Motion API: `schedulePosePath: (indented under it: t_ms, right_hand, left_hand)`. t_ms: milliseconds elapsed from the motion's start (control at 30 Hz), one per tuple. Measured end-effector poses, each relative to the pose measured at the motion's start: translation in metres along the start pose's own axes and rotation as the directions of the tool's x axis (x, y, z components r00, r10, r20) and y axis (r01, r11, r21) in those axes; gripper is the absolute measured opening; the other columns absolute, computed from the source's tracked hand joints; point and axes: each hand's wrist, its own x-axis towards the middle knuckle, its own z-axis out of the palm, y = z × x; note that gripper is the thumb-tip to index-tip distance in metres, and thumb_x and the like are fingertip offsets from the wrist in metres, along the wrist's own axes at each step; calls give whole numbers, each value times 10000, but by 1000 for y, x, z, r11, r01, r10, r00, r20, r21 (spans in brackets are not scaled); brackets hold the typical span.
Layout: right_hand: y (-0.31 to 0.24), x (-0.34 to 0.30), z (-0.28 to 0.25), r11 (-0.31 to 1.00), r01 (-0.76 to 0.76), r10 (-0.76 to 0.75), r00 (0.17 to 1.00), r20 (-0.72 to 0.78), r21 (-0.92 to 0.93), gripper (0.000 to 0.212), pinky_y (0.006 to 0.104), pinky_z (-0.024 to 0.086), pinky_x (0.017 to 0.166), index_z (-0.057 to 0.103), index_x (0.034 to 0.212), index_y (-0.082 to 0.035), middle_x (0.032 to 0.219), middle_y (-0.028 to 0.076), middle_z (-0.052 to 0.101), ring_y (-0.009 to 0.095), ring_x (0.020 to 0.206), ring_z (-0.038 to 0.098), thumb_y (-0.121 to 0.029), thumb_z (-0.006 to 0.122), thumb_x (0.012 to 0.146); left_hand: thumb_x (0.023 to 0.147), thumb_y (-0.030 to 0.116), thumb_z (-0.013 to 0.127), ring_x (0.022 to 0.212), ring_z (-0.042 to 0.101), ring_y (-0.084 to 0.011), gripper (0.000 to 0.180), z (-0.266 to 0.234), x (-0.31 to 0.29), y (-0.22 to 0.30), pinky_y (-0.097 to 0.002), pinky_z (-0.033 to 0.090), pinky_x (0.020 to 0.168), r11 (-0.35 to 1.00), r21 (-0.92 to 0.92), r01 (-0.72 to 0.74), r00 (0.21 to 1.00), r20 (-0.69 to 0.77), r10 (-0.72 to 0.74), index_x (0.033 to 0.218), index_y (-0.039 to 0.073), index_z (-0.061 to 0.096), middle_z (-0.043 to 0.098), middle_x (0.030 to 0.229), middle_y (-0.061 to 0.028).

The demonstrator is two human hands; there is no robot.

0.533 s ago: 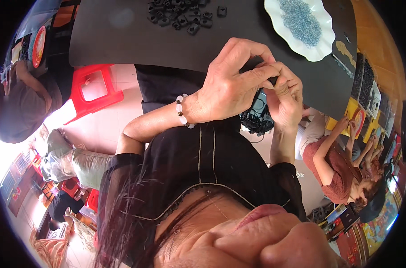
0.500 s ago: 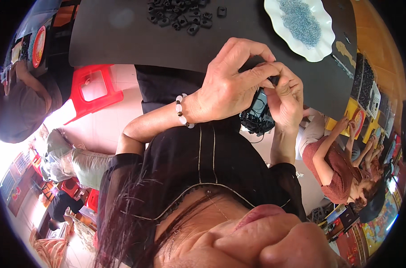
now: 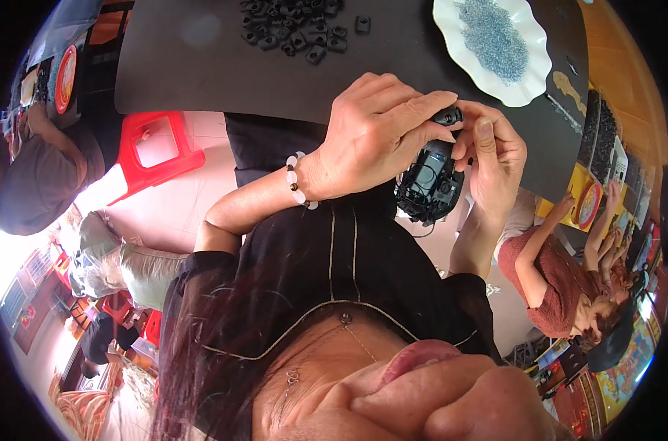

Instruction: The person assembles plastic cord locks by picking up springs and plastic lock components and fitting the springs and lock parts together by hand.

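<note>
My left hand (image 3: pixel 374 136) pinches a small black molded plastic piece (image 3: pixel 448 115) between thumb and forefinger, just off the table's near edge. A bead bracelet circles that wrist. Close by on the right is my right hand (image 3: pixel 494 151), its thumb raised apart from the bent fingers. Its fingertips are by the piece's right end; whether they touch it I cannot tell, and no object shows in them. Below both hands sits a black device with a bundle of cables (image 3: pixel 431 180). Several similar small black pieces (image 3: pixel 293 26) lie heaped on the table.
A white scalloped dish (image 3: pixel 516 92) of clear bluish beads stands on the dark table (image 3: pixel 179 66). One black piece (image 3: pixel 362 25) lies apart from the heap. A red stool (image 3: pixel 154 151) is at left. Other people work on both sides, one in a brown top (image 3: pixel 547 275).
My right hand has moved right and its thumb has come off the black piece. The left hand keeps its pinch, and more of the piece and the device below now shows.
</note>
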Motion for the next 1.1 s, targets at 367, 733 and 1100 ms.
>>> schedulePosePath:
  t_ms: [367,733,1100]
  right_hand:
    - [-6,3,-2,997,51,-50,999,19,-62,240,170,413,511,668,1032,24,822,45,659,37,603,530,-189,566,986]
    - [-96,97,-16,678,413,-484,873,53,-608,193,193,383,558,707,929,-43,785,-19,654,27,618,484,-217,624,935]
    - [-40,150,58,400,597,-274,802,531,-696,246,402,515,725,663,1079,-76,920,147,672,304,803,656,-186,664,859]
  left_hand:
    - [626,147,838,659,596,-190,451,1,2,2,-296,450,631,999,3,-35,999,0,35,1044,38,711,675,785,-51]
    - [826,-7,693,664,602,-88,145,-13,3,-8,-213,492,593,913,-306,270,961,30,-275,968,0,720,677,902,-92]
    - [771,24,668,592,562,-86,32,-28,-4,-29,-220,425,505,836,-374,401,910,57,-410,797,10,682,609,745,-42]
